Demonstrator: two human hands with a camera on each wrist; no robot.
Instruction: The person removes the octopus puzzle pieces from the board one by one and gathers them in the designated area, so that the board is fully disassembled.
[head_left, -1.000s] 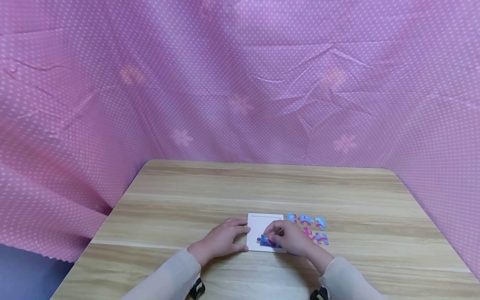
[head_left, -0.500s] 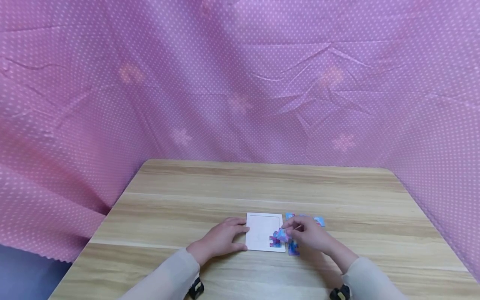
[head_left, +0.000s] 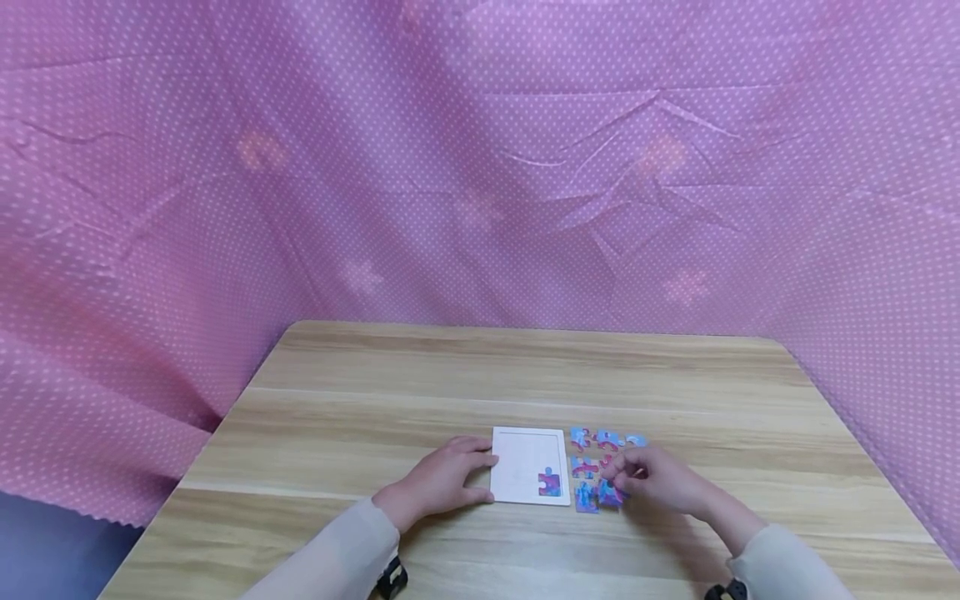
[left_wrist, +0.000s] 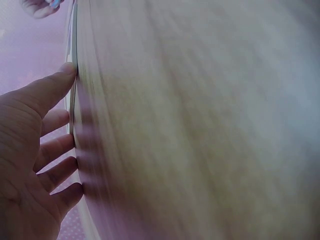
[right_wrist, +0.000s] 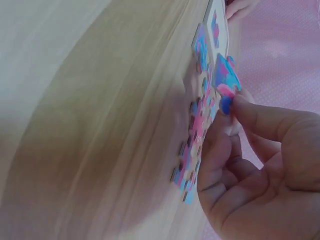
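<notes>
A white puzzle board lies flat on the table, and one purple-blue jigsaw piece sits in its lower right corner. My left hand rests at the board's left edge, its extended fingers and thumb touching the side. To the right of the board my right hand pinches another jigsaw piece, blue, pink and purple, between thumb and fingers. That piece is raised and tilted over the loose jigsaw pieces, some of which the hand hides in the head view.
The loose pieces lie in rough rows close to the board's right side. A wood-grain table carries everything. Pink dotted cloth hangs behind the table and along both sides.
My right hand has moved right, off the board to the loose pieces, taking the pinched piece with it. One piece stays in the board's corner. The left hand has barely moved.
</notes>
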